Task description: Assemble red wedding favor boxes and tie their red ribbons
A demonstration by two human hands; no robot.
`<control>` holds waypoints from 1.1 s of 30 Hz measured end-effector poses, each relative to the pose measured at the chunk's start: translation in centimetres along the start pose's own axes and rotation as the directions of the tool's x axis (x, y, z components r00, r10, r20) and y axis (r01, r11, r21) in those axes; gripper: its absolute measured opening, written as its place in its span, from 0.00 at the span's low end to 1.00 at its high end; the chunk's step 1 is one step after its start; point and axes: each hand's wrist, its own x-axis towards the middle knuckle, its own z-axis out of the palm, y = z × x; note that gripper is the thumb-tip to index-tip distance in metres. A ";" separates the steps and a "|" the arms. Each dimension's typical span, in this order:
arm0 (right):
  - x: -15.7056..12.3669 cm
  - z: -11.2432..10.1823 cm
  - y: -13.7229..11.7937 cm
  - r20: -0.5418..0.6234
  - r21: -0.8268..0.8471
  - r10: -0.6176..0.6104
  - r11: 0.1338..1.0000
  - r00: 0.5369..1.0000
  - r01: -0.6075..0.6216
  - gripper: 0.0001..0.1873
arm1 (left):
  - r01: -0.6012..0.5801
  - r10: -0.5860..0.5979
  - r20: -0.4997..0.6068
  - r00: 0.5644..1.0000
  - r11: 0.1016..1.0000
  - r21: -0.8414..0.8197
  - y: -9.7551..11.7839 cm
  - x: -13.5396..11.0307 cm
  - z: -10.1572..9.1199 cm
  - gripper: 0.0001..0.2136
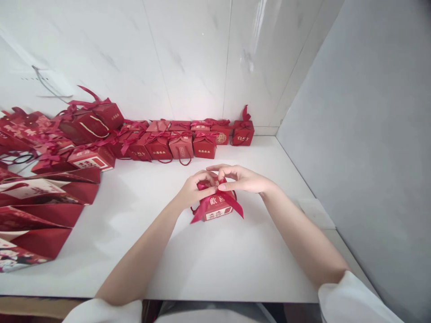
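A small red gift box (213, 201) with white lettering and a pale printed panel stands on the white table in front of me. A dark pink ribbon (236, 205) is tied on its top, its two tails hanging down the front left and front right. My left hand (198, 186) pinches the ribbon at the left of the bow, thumb and fingers closed. My right hand (240, 178) pinches it at the right, thumb against a bent finger. The hands meet over the knot and partly hide it. A cord handle shows at the box's sides.
Rows of finished-looking red ribboned boxes (160, 148) line the wall. More boxes (90, 121) are piled at the left. Several larger folded red boxes (43, 242) lie at the near left. The tiled wall (195, 54) bounds the back, a grey panel (363, 134) the right.
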 end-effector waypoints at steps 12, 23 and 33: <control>-0.5 -1.1 0.5 0.096 -0.102 0.153 0.984 0.984 -0.143 0.12 | 0.041 -0.033 -0.075 0.997 0.994 0.101 -0.9 -0.4 -0.6 0.10; 1.5 0.4 3.9 -0.125 0.206 0.123 0.974 0.985 -0.096 0.17 | 0.020 -0.025 0.028 0.999 0.989 0.150 -0.6 -0.3 -0.8 0.08; 0.6 0.9 3.7 -0.020 0.116 0.283 0.953 0.959 -0.279 0.24 | -0.022 0.192 -0.272 0.943 0.851 0.524 4.4 -2.9 -3.7 0.09</control>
